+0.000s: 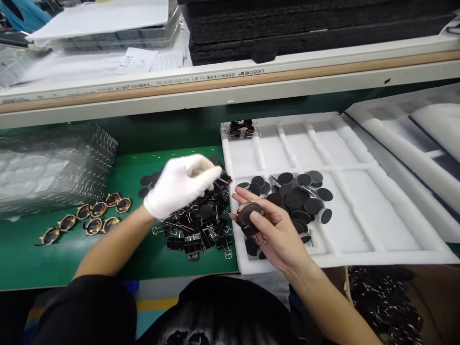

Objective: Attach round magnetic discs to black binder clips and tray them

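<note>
My left hand point(183, 184), in a white glove, is pinched over a pile of black binder clips point(194, 244) on the green tabletop. At its fingertips is a black binder clip point(223, 179) with a silver wire handle. My bare right hand point(278, 230) grips a dark round disc point(248, 218) between thumb and fingers. A wire loop of a clip shows at the disc's lower edge. Beneath and behind this hand, loose black round discs point(296, 199) lie heaped in a compartment of the white foam tray point(354, 211).
Gold-rimmed round sunglasses point(94, 225) lie left, before stacked clear plastic trays point(53, 167). Several clips point(241, 129) sit in the foam tray's back corner. More foam trays point(413, 129) lean at right. A shelf rail point(230, 88) crosses above; a box of clips point(384, 302) stands below right.
</note>
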A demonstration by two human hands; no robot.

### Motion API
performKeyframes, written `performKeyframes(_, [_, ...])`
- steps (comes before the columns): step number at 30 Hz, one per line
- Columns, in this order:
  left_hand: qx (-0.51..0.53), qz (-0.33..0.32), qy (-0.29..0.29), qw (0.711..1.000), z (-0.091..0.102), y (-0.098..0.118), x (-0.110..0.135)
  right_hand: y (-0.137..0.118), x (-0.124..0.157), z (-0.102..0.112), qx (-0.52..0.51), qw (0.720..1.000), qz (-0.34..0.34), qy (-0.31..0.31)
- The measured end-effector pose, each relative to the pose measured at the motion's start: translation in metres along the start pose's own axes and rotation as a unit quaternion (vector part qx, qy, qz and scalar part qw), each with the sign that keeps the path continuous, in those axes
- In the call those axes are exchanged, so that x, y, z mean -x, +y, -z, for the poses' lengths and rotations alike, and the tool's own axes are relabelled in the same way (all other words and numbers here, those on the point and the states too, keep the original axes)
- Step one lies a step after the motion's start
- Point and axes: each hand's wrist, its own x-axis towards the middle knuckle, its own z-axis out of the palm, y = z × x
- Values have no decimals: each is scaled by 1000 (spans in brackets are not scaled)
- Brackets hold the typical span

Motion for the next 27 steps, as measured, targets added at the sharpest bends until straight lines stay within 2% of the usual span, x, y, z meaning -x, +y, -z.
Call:
performKeyframes(2, [57,49,-50,996,-10,8,21,7,-2,-5,30,998,31,-39])
performKeyframes(5, [64,45,-138,987,-10,10,34,11,-2,-7,61,996,40,-58])
performKeyframes(7, [26,12,-159,987,-3,6,31,10,-1,-5,46,998,18,-48])
performKeyframes(10, [-45,-55,-136,988,6,-6,20,6,-2,-2,-34,998,-39,-48])
performKeyframes(13, [-29,-122,-218,968,2,-17,14,2,-3,-2,-97,991,-75,-47])
performKeyframes(15, [8,-153,-264,952,-5,-20,13,0,-3,-1,-102,991,-74,-41])
performKeyframes(17, [19,-165,-262,951,-10,-20,14,-2,-1,3,-74,995,-61,-38])
performKeyframes(19, [15,-141,-267,953,-10,-16,14,-4,1,11,-11,999,-27,-42])
performKeyframes(22, [19,-31,-310,950,-2,-11,11,-8,4,22,125,989,54,-57])
performKeyframes(23, [4,-3,-309,951,0,-11,10,-9,4,24,155,983,72,-60])
performKeyframes(25, [-94,-3,-264,960,4,-14,9,-10,4,26,159,983,69,-55])
performKeyframes(27, [-253,-65,-182,948,5,-19,9,-9,4,24,112,992,37,-42])
